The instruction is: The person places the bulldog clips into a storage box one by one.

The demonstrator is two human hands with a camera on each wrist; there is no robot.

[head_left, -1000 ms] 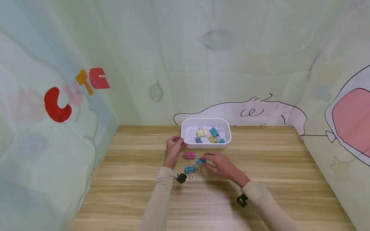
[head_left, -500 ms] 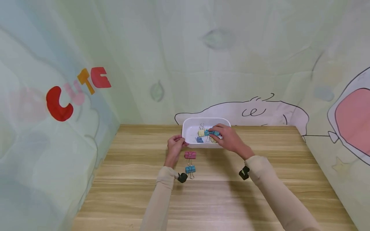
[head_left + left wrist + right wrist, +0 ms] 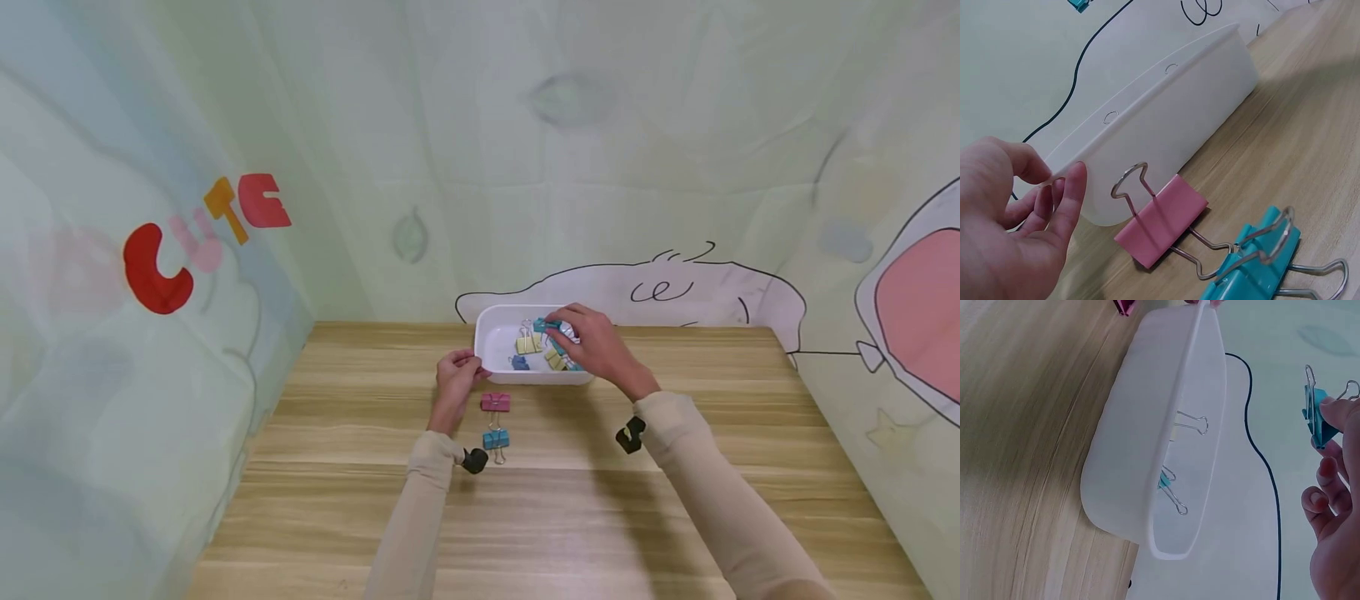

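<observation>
My right hand [image 3: 600, 343] is over the white plastic tub [image 3: 517, 377]. Between thumb and fingertips it pinches a teal binder clip [image 3: 1317, 419], which hangs clear of the tub in the right wrist view. At the tub's near left corner my left hand [image 3: 455, 385] pinches the rim [image 3: 1110, 128] between thumb and fingers. Inside lie a pale yellow binder clip [image 3: 528, 345], a small blue one [image 3: 520, 362], another yellow one [image 3: 555, 359] and some teal, partly hidden by my right hand.
In front of the tub, a pink binder clip [image 3: 495, 402] lies on the wooden table [image 3: 555, 517], with a teal binder clip [image 3: 496, 440] just nearer to me. A printed cloth [image 3: 360, 208] rises behind the table and along its sides.
My right hand has picked up the teal clip from beside the pink one and carried it forward over the tub. Lately it moved slightly farther back. My left hand stays at the rim.
</observation>
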